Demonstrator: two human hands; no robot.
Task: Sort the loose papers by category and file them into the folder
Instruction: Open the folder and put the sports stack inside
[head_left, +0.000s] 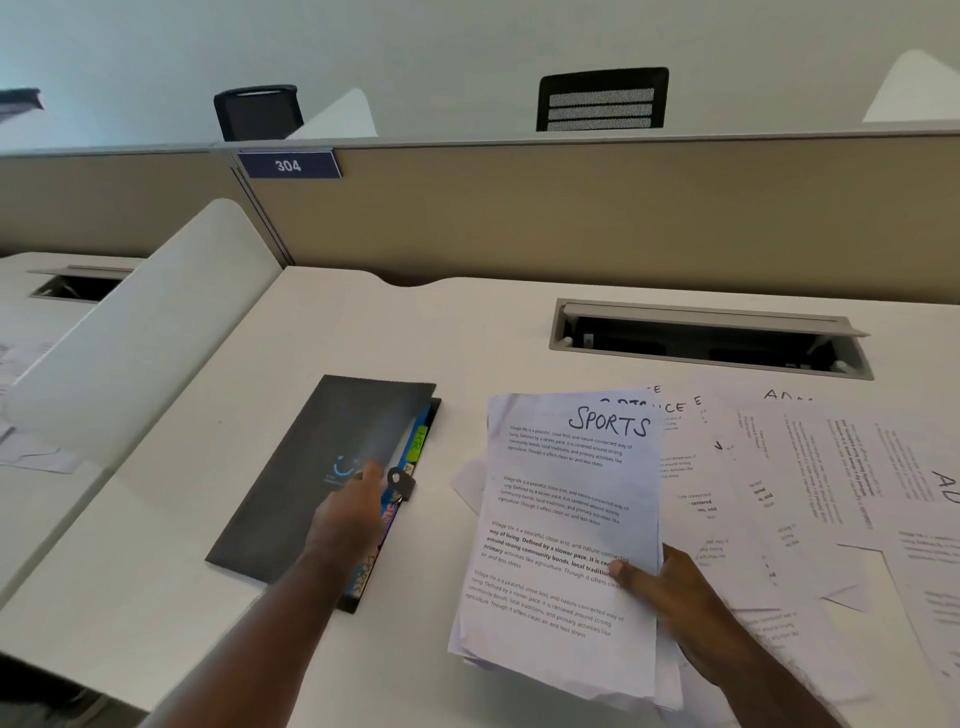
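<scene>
A dark folder (317, 467) lies on the white desk left of centre, its cover slightly raised, with coloured tab dividers (418, 441) showing along its right edge. My left hand (350, 512) rests on the cover near that edge, fingers at the clasp. My right hand (670, 597) grips a stack of printed sheets (561, 525) whose top page is headed "SPORTS", held just above the desk to the right of the folder. More loose papers (789, 483) with handwritten headings lie spread on the desk to the right.
A cable tray opening (711, 335) with a raised lid sits in the desk behind the papers. A white side divider (140, 332) stands to the left and a beige partition (571, 208) runs along the back. Office chairs stand beyond it.
</scene>
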